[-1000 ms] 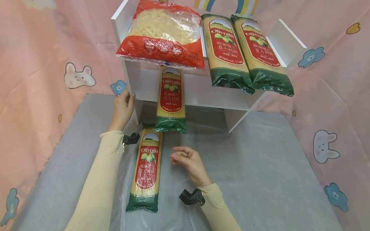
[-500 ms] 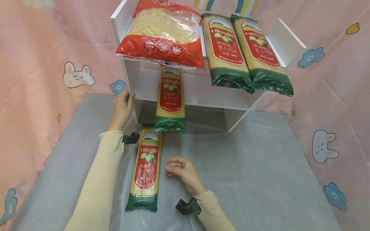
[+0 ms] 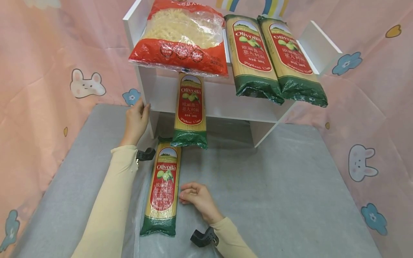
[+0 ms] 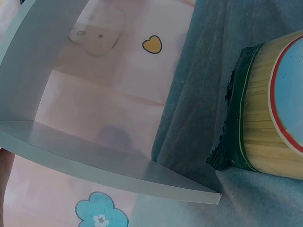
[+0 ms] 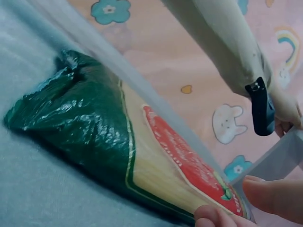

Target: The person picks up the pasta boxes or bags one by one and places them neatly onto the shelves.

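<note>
My left hand [image 3: 136, 122] grips the left side panel of a small white shelf [image 3: 238, 104], thumb on its front edge. A pack of spaghetti [image 3: 162, 186] with a red label and green ends lies lengthwise on the grey cloth in front of it. Right beside that pack's right edge is my right hand [image 3: 200, 201], fingers loosely bent and holding nothing. The right wrist view shows the thumb [image 5: 274, 196] apart from the fingers, with the pack's green end [image 5: 90, 109] beyond. In the left wrist view the pack's far end [image 4: 236, 109] lies near the shelf panel [image 4: 109, 175].
Another spaghetti pack [image 3: 191, 107] juts forward from the shelf's middle board. On top sit a red bag of pasta [image 3: 184, 32] and two more spaghetti packs [image 3: 251, 53], overhanging the front. Pink patterned curtain [image 3: 371, 118] surrounds the grey cloth [image 3: 290, 200].
My right hand has moved down and to the left, closer to the spaghetti pack on the cloth. The left hand keeps its grip on the shelf, and the packs have stayed put.
</note>
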Motion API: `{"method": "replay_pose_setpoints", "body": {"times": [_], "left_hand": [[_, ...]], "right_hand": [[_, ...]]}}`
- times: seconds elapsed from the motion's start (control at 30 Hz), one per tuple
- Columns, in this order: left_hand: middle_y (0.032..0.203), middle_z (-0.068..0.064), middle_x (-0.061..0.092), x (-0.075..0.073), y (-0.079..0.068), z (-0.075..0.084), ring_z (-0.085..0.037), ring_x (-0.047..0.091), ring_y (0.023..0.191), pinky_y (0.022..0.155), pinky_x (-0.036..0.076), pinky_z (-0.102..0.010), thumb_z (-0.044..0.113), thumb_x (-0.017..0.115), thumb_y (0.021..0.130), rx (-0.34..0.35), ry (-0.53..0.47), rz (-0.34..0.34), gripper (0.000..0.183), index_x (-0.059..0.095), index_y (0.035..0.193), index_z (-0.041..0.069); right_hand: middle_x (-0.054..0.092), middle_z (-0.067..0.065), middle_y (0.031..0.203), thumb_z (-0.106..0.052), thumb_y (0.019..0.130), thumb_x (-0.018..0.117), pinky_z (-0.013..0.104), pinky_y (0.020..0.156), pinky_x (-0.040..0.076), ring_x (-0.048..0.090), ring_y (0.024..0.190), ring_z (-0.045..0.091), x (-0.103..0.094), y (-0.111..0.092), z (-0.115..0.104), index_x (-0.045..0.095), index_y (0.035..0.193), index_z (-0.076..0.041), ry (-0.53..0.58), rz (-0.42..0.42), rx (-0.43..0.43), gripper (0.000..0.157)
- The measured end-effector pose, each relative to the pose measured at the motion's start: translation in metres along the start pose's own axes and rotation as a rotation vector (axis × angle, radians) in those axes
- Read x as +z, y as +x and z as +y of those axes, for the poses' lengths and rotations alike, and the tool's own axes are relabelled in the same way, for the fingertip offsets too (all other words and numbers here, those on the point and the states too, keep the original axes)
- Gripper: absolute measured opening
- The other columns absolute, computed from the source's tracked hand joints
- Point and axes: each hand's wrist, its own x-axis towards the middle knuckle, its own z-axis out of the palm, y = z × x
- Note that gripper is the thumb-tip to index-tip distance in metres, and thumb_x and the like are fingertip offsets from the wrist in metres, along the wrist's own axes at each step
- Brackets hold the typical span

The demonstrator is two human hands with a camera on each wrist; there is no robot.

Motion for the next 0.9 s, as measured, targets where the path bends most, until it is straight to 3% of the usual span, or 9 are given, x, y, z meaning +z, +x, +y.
{"method": "replay_pose_setpoints", "body": {"times": [0.2,0.33,0.43,0.6,0.67,0.73,0.9], "left_hand": [[0.086,-0.027,0.064,0.0,0.001,0.0,-0.036,0.06,0.071,0.093,0.04,-0.054,0.006,0.049,0.098,-0.004,-0.01,0.002,0.019,0.057,0.109,-0.007],[0.091,-0.028,0.065,0.0,0.002,0.001,-0.038,0.062,0.076,0.098,0.036,-0.055,0.006,0.05,0.098,-0.008,-0.011,0.002,0.019,0.057,0.11,-0.007],[0.093,-0.028,0.065,0.0,0.002,0.001,-0.039,0.063,0.079,0.097,0.038,-0.054,0.006,0.05,0.098,-0.013,-0.012,0.002,0.02,0.057,0.11,-0.007],[0.097,-0.028,0.065,0.001,0.002,0.001,-0.039,0.064,0.083,0.082,0.047,-0.051,0.005,0.05,0.097,-0.015,-0.012,-0.004,0.019,0.057,0.11,-0.008],[0.096,-0.028,0.065,0.001,0.002,0.001,-0.039,0.064,0.083,0.082,0.047,-0.052,0.005,0.05,0.097,-0.013,-0.014,0.001,0.019,0.057,0.109,-0.008],[0.092,-0.029,0.064,0.001,0.002,0.001,-0.04,0.063,0.08,0.092,0.042,-0.054,0.005,0.05,0.097,-0.01,-0.016,0.008,0.018,0.057,0.108,-0.008],[0.085,-0.028,0.063,0.0,0.001,0.0,-0.038,0.06,0.072,0.085,0.044,-0.052,0.006,0.049,0.098,-0.021,-0.011,-0.002,0.017,0.056,0.104,-0.007]], "right_hand": [[0.064,0.005,0.08,0.001,0.084,0.065,0.033,0.072,0.055,0.065,0.073,0.014,0.003,0.002,0.002,0.055,0.108,0.017,-0.035,0.014,0.017,0.03],[0.063,0.003,0.078,0.0,0.084,0.066,0.031,0.07,0.054,0.063,0.072,0.013,0.004,0.004,0.002,0.056,0.106,0.016,-0.059,0.019,0.024,0.029],[0.062,0.005,0.078,0.0,0.083,0.066,0.031,0.07,0.054,0.062,0.071,0.011,0.004,0.004,0.001,0.056,0.106,0.016,-0.076,0.018,0.031,0.03],[0.063,0.009,0.08,0.002,0.081,0.068,0.032,0.07,0.055,0.061,0.069,0.009,0.008,0.003,-0.003,0.054,0.108,0.017,-0.102,0.004,0.056,0.034],[0.064,0.01,0.081,0.003,0.08,0.069,0.032,0.069,0.055,0.062,0.069,0.011,0.01,0.002,-0.004,0.053,0.109,0.017,-0.117,0.001,0.073,0.036],[0.065,0.01,0.081,0.003,0.079,0.07,0.033,0.069,0.055,0.063,0.07,0.013,0.012,0.002,-0.006,0.053,0.11,0.017,-0.137,0.005,0.091,0.038],[0.064,0.008,0.077,0.0,0.078,0.073,0.031,0.065,0.055,0.061,0.066,0.013,0.019,0.002,-0.009,0.056,0.104,0.014,-0.196,0.025,0.117,0.034]]}}
